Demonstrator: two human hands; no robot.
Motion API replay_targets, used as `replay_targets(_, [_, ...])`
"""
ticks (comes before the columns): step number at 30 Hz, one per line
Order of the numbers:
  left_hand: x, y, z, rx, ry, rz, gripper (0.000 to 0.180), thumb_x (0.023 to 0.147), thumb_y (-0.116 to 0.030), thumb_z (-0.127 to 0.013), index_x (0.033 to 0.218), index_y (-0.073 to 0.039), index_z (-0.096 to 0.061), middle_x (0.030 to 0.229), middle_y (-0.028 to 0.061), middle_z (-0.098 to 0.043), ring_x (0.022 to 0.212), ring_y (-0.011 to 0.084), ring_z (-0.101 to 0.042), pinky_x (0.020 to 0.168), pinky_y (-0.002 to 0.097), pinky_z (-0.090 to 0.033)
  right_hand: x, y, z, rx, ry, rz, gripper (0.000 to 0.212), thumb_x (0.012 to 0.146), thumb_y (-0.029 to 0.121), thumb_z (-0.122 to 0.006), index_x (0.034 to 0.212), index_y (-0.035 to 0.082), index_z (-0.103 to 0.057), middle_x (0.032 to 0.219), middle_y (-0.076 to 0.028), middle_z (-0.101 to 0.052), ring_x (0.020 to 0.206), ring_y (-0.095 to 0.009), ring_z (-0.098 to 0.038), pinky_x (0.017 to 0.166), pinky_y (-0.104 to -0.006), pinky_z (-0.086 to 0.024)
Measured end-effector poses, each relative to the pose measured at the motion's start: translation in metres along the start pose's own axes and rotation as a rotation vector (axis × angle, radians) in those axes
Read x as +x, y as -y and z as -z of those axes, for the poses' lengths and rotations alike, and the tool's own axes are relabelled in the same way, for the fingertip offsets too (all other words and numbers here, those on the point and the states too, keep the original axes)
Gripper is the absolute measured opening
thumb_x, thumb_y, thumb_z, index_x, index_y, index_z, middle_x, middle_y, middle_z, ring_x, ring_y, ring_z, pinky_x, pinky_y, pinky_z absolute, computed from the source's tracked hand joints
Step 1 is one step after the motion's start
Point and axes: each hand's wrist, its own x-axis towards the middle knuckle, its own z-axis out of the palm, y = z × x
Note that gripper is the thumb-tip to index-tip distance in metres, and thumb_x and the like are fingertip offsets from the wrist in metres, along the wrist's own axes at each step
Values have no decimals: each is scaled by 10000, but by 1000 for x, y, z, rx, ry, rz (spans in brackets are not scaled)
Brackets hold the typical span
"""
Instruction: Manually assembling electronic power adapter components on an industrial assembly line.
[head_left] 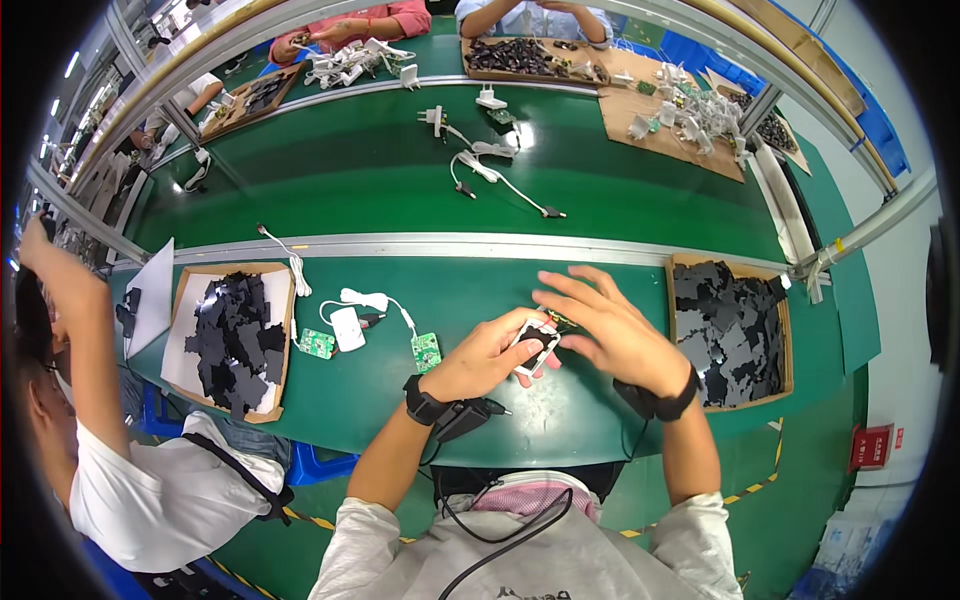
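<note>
Above the near edge of the green bench, my left hand [482, 358] grips a white charger housing [527, 368] with its thumb laid over it. A black insulating sheet [541, 338] shows inside the housing. My right hand [625, 335] hovers just right of it, fingers stretched out and spread. Under those fingers, at the housing's top end, is a small circuit board [562, 320], partly hidden; whether the fingers touch it I cannot tell. Left of my hands lie a green circuit board [427, 352] on a white cable, another green board [317, 343] and a white charger shell [347, 329].
Cardboard trays of black sheets stand at left [283, 345] and right [787, 350]. Beyond a metal rail [450, 245], a green conveyor belt [330, 150] carries white chargers with cables [482, 165]. A co-worker in a white shirt [165, 490] sits at left; others work across the belt.
</note>
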Motion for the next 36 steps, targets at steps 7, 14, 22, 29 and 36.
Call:
replay_targets(7, [4,-17,-10,300,-130,124,264,989,-100,-525,1241,-22,-528,973,82,-701,782,104,-637,591,252,-533,0,3,22,-368,90,138,444,681,32,-732,1111,82,-635,1173,-60,-606,1102,-279,-553,960,-418,-447])
replay_targets(14, [1,-8,-6,352,-337,39,257,974,-67,-533,1224,-14,-551,980,68,-694,809,88,-637,657,252,-535,-17,38,-6,-422,25,187,396,732,102,-747,1102,40,-620,1153,-87,-615,1008,-252,-596,904,-401,-474])
replay_targets(22, [4,8,-2,35,-374,-283,273,998,-20,-467,1263,11,-521,1024,80,-674,908,107,-646,776,247,-531,-26,28,-36,167,-152,94,361,767,23,-750,1106,31,-626,1120,-116,-625,919,-287,-658,766,-366,-555])
replay_targets(29, [3,10,-4,-62,-358,-310,282,1003,-12,-473,1280,14,-512,1088,67,-646,969,87,-617,831,237,-509,-20,30,-52,38,-276,105,404,730,-71,-733,1112,27,-645,1084,-132,-629,909,-292,-677,719,-348,-571])
replay_targets(36, [0,-5,-8,-386,-234,-208,406,1067,-217,-394,1413,-5,-410,1211,97,-573,1083,144,-587,913,296,-501,-14,29,-33,-92,-360,175,488,708,-52,-740,1181,8,-634,1007,-110,-604,795,-252,-630,640,-341,-558])
